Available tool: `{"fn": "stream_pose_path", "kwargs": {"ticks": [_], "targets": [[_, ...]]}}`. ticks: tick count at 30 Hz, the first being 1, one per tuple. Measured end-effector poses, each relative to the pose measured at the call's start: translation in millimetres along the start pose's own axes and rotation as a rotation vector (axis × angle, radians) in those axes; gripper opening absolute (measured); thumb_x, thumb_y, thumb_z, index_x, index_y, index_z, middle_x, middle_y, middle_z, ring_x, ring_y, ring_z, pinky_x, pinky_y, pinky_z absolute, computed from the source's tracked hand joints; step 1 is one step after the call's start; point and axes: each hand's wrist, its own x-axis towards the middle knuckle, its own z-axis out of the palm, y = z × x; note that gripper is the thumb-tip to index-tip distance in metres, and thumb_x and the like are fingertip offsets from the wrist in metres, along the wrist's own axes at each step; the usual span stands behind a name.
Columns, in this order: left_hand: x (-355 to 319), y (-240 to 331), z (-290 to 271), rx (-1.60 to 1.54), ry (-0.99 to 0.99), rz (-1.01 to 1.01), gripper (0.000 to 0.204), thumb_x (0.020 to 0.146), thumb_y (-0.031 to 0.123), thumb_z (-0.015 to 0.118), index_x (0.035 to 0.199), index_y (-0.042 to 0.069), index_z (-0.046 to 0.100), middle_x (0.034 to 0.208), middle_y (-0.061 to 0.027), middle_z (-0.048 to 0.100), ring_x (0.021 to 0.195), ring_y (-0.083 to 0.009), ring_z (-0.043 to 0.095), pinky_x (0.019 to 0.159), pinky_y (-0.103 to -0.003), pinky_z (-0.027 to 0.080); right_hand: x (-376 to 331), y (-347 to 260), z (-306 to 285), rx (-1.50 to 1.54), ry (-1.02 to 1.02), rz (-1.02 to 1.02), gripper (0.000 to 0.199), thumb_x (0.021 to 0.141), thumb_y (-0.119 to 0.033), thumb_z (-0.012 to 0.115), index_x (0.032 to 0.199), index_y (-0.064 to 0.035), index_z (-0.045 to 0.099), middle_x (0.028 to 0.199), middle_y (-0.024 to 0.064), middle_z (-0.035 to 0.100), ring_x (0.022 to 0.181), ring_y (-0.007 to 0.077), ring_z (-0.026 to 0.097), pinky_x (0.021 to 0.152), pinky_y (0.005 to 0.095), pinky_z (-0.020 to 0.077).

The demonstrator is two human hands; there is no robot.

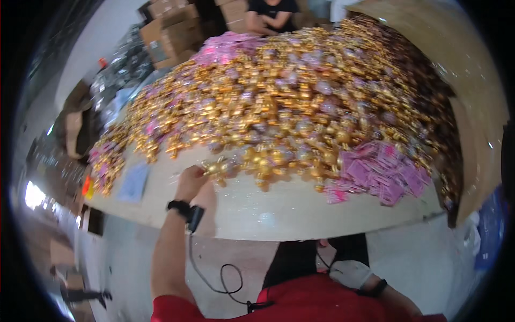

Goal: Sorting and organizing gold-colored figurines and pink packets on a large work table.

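Note:
My left hand [191, 182] reaches over the table, bare, with a black band and a small device at its wrist. Its fingers are drawn together at a shiny gold figure-shaped trinket [219, 167] with a clear round part, at the near edge of a big heap. Blur softens the fingertips. My right hand [350, 273], in a white glove, rests low by my waist, next to a thin black cable; its fingers do not show clearly. The heap of gold trinkets [279, 102] covers most of the table [257, 209].
Pink printed cards or packets [383, 172] lie at the right, with more pink packets [228, 47] at the far side. A pale blue sheet [133, 182] lies at the left. Cardboard [477, 107] walls the right side. Across the table, a person [272, 16] stands with folded arms near boxes [174, 35].

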Motion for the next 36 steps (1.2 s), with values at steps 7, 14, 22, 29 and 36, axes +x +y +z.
{"fn": "stream_pose_path", "kwargs": {"ticks": [7, 14, 22, 29, 36], "targets": [[-40.5, 2.9, 0.5, -0.011, 0.021, -0.107, 0.031, 0.076, 0.010, 0.071, 0.103, -0.004, 0.063, 0.089, -0.0141, 0.066, 0.081, -0.0232, 0.063, 0.071, -0.036, 0.050, -5.3, -18.9, -15.7, 0.072, -0.067, 0.129, 0.031, 0.093, -0.033, 0.045, 0.100, -0.0058, 0.060, 0.099, 0.0212, 0.064, 0.096, 0.0387, 0.060, 0.085, 0.0477, 0.0466], [-94.3, 151.0, 58.9, 0.013, 0.168, 0.607, 0.040, 0.070, -0.009, 0.069, 0.107, 0.003, 0.060, 0.108, -0.0148, 0.060, 0.101, -0.0337, 0.058, 0.085, -0.040, 0.048, -8.6, -14.0, -10.2, 0.082, -0.074, 0.194, 0.033, 0.092, -0.033, 0.046, 0.102, -0.0058, 0.061, 0.099, 0.0224, 0.064, 0.095, 0.0395, 0.061, 0.085, 0.0473, 0.0466], [-110.8, 245.5, 148.7, 0.105, -0.315, 0.533, 0.049, 0.082, 0.017, 0.065, 0.126, 0.004, 0.048, 0.116, -0.0207, 0.057, 0.093, -0.0412, 0.062, 0.076, -0.047, 0.052, -22.4, 7.2, 7.1, 0.088, 0.023, 0.138, 0.032, 0.092, -0.032, 0.047, 0.100, -0.0053, 0.061, 0.100, 0.0204, 0.064, 0.096, 0.0388, 0.060, 0.086, 0.0473, 0.0462], [-111.7, 248.1, 150.3, 0.213, -0.408, 0.437, 0.061, 0.082, 0.023, 0.067, 0.133, 0.003, 0.040, 0.121, -0.0210, 0.055, 0.092, -0.0410, 0.063, 0.076, -0.046, 0.052, -40.1, 9.7, 2.8, 0.109, 0.105, 0.111, 0.028, 0.093, -0.030, 0.047, 0.096, -0.0068, 0.061, 0.097, 0.0184, 0.063, 0.094, 0.0381, 0.061, 0.084, 0.0465, 0.0472], [-151.7, 223.5, 134.5, -0.004, -0.258, 0.379, 0.048, 0.078, 0.018, 0.072, 0.115, 0.001, 0.048, 0.104, -0.0168, 0.060, 0.083, -0.0314, 0.066, 0.075, -0.037, 0.051, -35.3, -12.1, -26.7, 0.398, 0.128, 0.108, 0.024, 0.093, -0.029, 0.050, 0.096, -0.0081, 0.062, 0.087, 0.0169, 0.065, 0.085, 0.0354, 0.063, 0.080, 0.0429, 0.0496]]}}
